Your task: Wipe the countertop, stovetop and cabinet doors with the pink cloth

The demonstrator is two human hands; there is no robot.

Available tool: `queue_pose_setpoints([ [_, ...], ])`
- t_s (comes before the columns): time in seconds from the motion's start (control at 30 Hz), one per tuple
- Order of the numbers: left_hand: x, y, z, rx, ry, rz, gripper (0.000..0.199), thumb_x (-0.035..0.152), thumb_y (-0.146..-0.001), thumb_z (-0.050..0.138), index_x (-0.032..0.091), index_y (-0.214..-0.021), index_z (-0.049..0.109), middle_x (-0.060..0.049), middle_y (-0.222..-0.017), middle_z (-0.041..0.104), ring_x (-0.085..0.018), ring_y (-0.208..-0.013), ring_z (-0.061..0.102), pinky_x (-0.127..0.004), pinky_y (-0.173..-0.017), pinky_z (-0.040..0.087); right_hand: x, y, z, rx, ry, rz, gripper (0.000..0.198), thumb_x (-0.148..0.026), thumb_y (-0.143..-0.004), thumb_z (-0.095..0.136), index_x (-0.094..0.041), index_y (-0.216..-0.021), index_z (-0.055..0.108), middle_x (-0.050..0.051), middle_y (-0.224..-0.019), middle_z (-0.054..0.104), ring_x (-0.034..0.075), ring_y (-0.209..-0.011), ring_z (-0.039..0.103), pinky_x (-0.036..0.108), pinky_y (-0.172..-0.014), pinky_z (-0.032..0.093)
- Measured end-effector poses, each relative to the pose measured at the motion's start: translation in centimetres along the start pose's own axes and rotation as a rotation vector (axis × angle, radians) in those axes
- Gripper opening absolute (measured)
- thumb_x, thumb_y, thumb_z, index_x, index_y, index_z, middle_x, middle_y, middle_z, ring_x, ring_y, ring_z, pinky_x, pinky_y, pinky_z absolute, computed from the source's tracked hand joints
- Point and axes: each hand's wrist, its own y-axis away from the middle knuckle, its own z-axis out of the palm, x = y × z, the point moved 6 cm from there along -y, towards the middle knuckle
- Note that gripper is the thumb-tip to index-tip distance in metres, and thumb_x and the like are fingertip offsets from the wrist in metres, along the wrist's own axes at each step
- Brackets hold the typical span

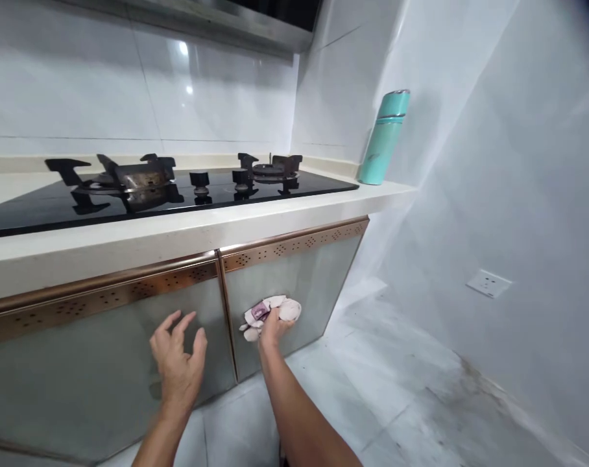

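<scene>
My right hand [274, 325] grips a bunched white cloth [288, 309] with a purple patch, in front of the right cabinet door [318, 285]. Whether the cloth presses on the door I cannot tell. To the left, my left hand [178, 357] is raised before the left cabinet door [80, 370], its fingers apart and curved, holding nothing. Both doors have pale panels and copper-coloured top rails with small holes.
Above the doors runs a pale countertop [187, 235] with a black gas stove [221, 198]. A teal flask [383, 146] stands at its right end. A range hood [275, 24] hangs overhead. On the right wall is a socket [489, 283], above the tiled floor [353, 383].
</scene>
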Motion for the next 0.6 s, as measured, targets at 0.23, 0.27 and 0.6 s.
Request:
queue_pose_setpoints([
  [0.23,-1.2,0.9,-0.9,-0.021,-0.237,-0.051,0.057,0.031,-0.089,0.061,0.027,-0.144,0.051,-0.019,-0.161,0.031,-0.041,-0.153,0.021,-0.067,-0.115,0.027,-7.4,1.1,-3.1,0.122,-0.065,0.010,0.078,-0.045,-0.079,0.056,-0.009,-0.143,0.031,0.024,-0.133,0.041,0.036,-0.127,0.047,0.055,-0.110,0.040],
  [0.27,-1.6,1.0,-1.3,-0.011,-0.240,-0.061,0.058,0.031,-0.091,0.059,0.026,-0.147,0.049,-0.019,-0.162,0.030,-0.041,-0.154,0.018,-0.067,-0.116,0.026,-9.1,0.5,-4.1,0.125,-0.069,-0.068,0.077,-0.047,-0.079,0.058,-0.009,-0.142,0.034,0.024,-0.132,0.040,0.035,-0.127,0.046,0.055,-0.112,0.038],
  [0.6,-2.6,2.3,-2.2,0.233,0.061,-0.253,0.049,0.036,-0.095,0.053,0.023,-0.143,0.049,-0.017,-0.139,0.047,-0.031,-0.134,0.046,-0.054,-0.113,0.037,-13.7,10.4,1.9,-0.175,0.167,-0.965,0.040,-0.036,-0.084,0.063,-0.026,-0.122,0.054,0.014,-0.131,0.042,0.032,-0.123,0.039,0.058,-0.104,0.038],
])
